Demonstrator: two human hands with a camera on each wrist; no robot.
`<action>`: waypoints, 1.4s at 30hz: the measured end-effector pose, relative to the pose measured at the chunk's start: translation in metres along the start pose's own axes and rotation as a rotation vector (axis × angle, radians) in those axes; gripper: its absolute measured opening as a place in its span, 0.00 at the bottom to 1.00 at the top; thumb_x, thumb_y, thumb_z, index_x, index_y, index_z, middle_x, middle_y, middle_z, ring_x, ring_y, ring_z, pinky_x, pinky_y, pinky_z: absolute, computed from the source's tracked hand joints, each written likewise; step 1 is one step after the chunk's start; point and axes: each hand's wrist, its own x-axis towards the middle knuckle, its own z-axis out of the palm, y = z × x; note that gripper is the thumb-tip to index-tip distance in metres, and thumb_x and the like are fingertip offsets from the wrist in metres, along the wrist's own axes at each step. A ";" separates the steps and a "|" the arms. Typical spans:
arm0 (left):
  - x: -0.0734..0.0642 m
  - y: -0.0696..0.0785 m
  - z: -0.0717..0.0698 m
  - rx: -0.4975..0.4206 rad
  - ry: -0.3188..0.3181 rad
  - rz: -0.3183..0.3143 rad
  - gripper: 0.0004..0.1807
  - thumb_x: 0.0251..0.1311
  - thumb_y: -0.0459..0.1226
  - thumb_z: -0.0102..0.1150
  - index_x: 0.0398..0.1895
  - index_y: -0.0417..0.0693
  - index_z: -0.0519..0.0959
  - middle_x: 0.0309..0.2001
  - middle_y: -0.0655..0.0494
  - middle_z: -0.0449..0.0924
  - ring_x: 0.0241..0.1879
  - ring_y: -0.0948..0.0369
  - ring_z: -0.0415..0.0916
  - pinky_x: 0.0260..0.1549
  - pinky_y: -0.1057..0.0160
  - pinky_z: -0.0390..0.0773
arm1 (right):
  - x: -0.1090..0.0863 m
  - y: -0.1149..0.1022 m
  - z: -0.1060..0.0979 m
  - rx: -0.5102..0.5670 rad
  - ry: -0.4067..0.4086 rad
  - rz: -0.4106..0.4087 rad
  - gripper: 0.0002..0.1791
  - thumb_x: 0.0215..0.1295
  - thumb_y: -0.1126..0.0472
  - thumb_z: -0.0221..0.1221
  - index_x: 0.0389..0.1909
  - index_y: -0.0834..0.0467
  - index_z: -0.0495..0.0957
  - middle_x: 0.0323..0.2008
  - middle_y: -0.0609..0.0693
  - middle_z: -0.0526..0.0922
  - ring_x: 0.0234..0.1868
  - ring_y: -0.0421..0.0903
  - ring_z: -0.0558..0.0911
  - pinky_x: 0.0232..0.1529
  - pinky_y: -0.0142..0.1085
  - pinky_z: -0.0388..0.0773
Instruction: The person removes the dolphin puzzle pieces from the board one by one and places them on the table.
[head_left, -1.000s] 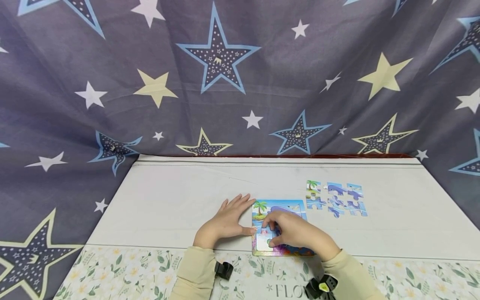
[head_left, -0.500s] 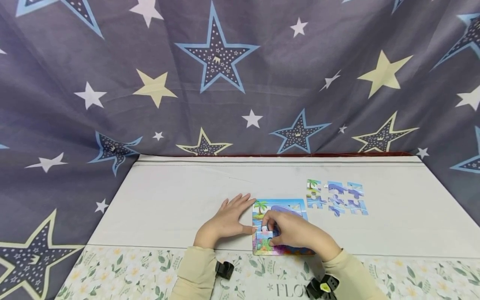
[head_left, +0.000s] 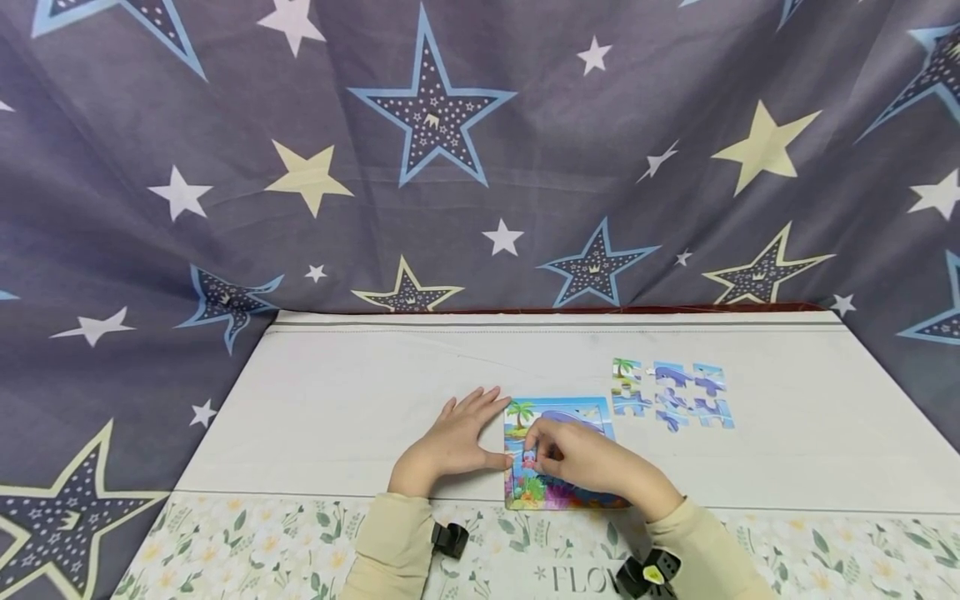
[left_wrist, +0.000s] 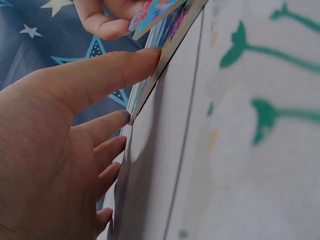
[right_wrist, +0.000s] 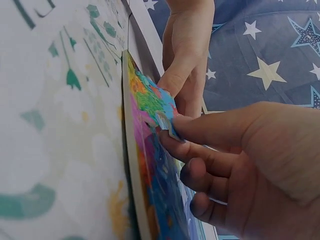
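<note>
On the flowered strip of the table cover [head_left: 262, 542], grey capitals [head_left: 577, 580] spelled "FLO", with part of a 4th letter cut off by the black wrist device [head_left: 636, 575] in the head view. 1 small star-shaped mark [head_left: 540, 574] stood just left of them. Small crown emblems [head_left: 432, 122] sat inside several of the outlined stars [head_left: 432, 93] on the dark curtain [head_left: 532, 167].

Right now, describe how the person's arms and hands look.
The plain sleeves are pale beige, with a small black device by the left one and a black unit with a yellow-green mark by the right. The left hand and right hand wear no gloves.
</note>
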 end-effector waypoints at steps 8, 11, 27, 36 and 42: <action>0.001 0.000 -0.001 0.002 0.001 0.004 0.49 0.51 0.54 0.68 0.77 0.53 0.60 0.78 0.53 0.51 0.77 0.51 0.40 0.73 0.42 0.35 | -0.003 -0.001 -0.004 0.052 -0.004 -0.020 0.08 0.69 0.66 0.60 0.46 0.56 0.76 0.32 0.41 0.80 0.30 0.36 0.78 0.33 0.33 0.77; 0.000 0.000 -0.001 -0.001 0.001 0.005 0.50 0.51 0.54 0.69 0.77 0.52 0.60 0.78 0.52 0.51 0.77 0.51 0.41 0.73 0.42 0.36 | -0.006 0.002 -0.005 0.083 0.001 -0.036 0.08 0.70 0.67 0.59 0.47 0.56 0.77 0.33 0.42 0.79 0.31 0.36 0.78 0.32 0.33 0.78; 0.001 0.001 0.000 -0.006 0.005 0.000 0.50 0.50 0.54 0.70 0.76 0.52 0.61 0.78 0.52 0.51 0.77 0.51 0.41 0.73 0.42 0.36 | -0.026 0.016 -0.014 0.153 -0.005 -0.024 0.09 0.72 0.63 0.58 0.51 0.55 0.78 0.34 0.47 0.83 0.23 0.39 0.74 0.25 0.33 0.73; 0.001 0.002 -0.002 -0.006 -0.004 0.000 0.50 0.52 0.53 0.70 0.77 0.53 0.60 0.78 0.53 0.50 0.77 0.51 0.40 0.73 0.41 0.35 | -0.040 0.030 -0.024 0.178 0.027 -0.020 0.09 0.73 0.64 0.56 0.51 0.58 0.77 0.34 0.48 0.81 0.23 0.37 0.72 0.25 0.32 0.72; 0.000 0.002 -0.002 -0.010 -0.005 0.001 0.50 0.51 0.53 0.70 0.77 0.53 0.60 0.78 0.53 0.50 0.77 0.51 0.40 0.73 0.41 0.35 | -0.050 0.040 -0.031 0.184 0.064 -0.041 0.11 0.73 0.64 0.55 0.53 0.58 0.77 0.34 0.47 0.81 0.25 0.40 0.74 0.26 0.32 0.73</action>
